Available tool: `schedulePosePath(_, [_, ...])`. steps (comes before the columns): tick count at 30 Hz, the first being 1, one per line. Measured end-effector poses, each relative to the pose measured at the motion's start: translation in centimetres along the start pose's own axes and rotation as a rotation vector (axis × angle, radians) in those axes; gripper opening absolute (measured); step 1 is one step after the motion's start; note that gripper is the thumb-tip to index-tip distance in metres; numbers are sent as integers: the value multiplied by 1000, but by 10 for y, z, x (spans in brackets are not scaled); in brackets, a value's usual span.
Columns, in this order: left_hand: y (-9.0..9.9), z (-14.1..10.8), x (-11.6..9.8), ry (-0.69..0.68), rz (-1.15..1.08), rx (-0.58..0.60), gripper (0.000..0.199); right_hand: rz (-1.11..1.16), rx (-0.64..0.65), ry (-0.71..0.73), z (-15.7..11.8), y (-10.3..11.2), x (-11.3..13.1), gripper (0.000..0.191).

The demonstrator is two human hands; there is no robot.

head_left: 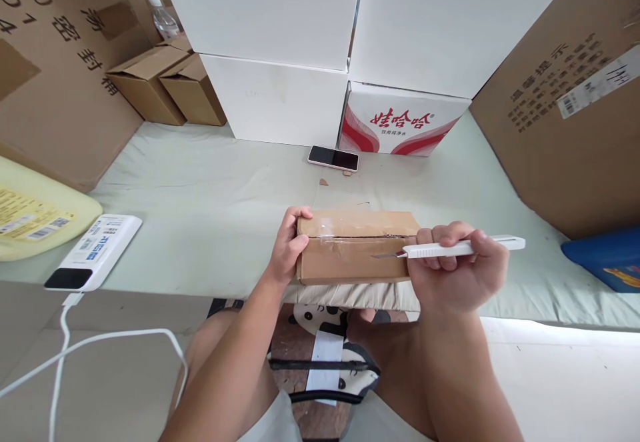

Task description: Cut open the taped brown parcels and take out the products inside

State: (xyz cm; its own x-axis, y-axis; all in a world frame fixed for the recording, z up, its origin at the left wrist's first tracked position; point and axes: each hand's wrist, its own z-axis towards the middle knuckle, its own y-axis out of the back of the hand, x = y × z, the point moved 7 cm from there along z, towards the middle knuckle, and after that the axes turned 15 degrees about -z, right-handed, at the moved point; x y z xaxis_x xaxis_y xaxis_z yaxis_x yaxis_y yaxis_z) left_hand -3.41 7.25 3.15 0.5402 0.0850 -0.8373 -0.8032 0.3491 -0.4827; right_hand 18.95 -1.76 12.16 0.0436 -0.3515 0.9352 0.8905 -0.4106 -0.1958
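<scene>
A small brown cardboard box lies at the front edge of the cloth-covered surface, its long seam running left to right. Clear tape shows at the left part of the seam, and the right part looks slit and ragged. My left hand grips the box's left end, thumb in front and fingers behind. In my right hand is a white utility knife, its thin blade out and pointing left just over the front flap. The fingers of that hand are closed round the handle, close to the box's right end.
Behind the box lie a phone and cardboard scraps. White boxes and a red-and-white carton form a wall at the back. Large cartons flank both sides. A power bank with a white cable lies left.
</scene>
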Motion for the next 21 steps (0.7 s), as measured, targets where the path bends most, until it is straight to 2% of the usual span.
schedulePosePath(17, [-1,-1,-2,-3,13,-15,33,6,73,94,-5,-7,0,32])
schedulePosePath(21, [0,-1,0,-14,21,-26,32,-127,58,150,-15,-4,-5,31])
